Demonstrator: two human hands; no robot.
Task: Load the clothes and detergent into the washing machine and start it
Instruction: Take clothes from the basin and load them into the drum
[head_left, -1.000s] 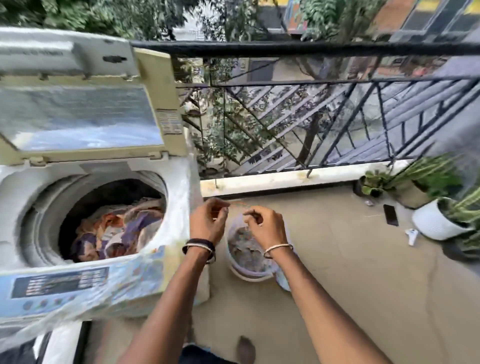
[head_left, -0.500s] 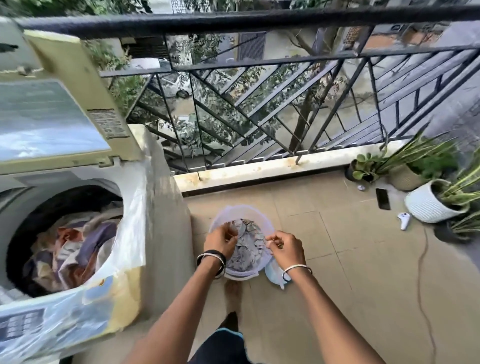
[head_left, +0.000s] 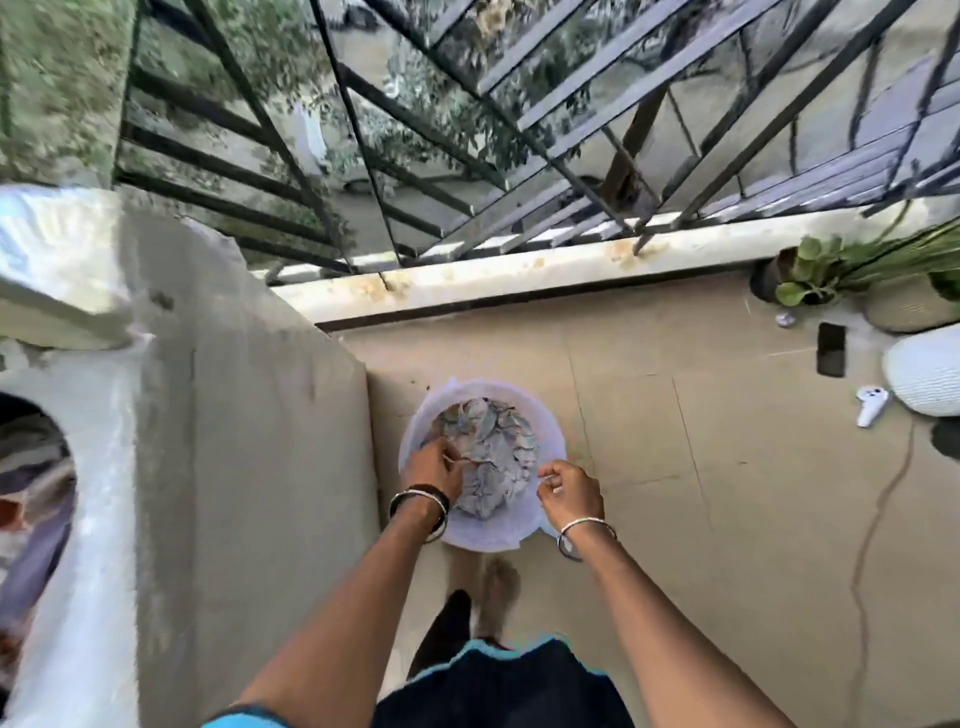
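The person stands bent over a pale plastic bucket (head_left: 548, 431) on the balcony floor (head_left: 727, 493), with both bare forearms reaching straight down from the bottom of the view. The bucket sits just beside the right wall of the washing machine (head_left: 249, 441) and holds a crumpled grey patterned cloth (head_left: 493, 447).

The left hand (head_left: 434, 470), with bangles at the wrist, is inside the bucket's left half. Its fingers curl down onto the cloth, but I cannot tell whether they grip the cloth or something thin lying across it. The right hand (head_left: 569, 488) is over the bucket's right rim, apart from the other hand. Its fingers are curled in and thumb and forefinger are drawn together; what they pinch, if anything, is too small to make out.

At the far left the drum opening shows other clothes (head_left: 36, 499) already inside the machine.
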